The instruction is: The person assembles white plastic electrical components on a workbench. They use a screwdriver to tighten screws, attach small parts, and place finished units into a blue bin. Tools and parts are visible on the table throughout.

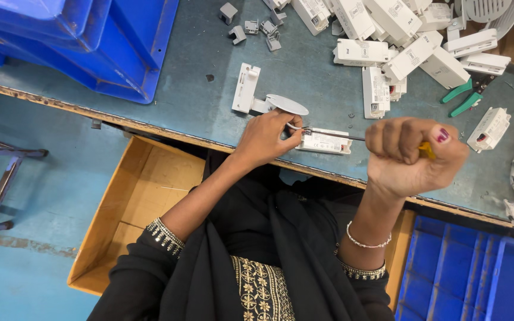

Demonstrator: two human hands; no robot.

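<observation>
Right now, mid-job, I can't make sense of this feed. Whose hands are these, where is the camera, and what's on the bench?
The one camera sits on a person's head, looking down at their own bare hands over a blue-grey workbench. The left hand steadies a white rectangular electrical module at the bench edge. The right hand, in a fist grip, holds a yellow-handled screwdriver, its shaft reaching the module. Beyond lie a pile of similar white modules, green-handled pliers and blue bins.

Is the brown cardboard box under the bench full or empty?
Empty as far as visible: the brown cardboard box shows bare inner walls and floor; the person's arm hides part.
</observation>
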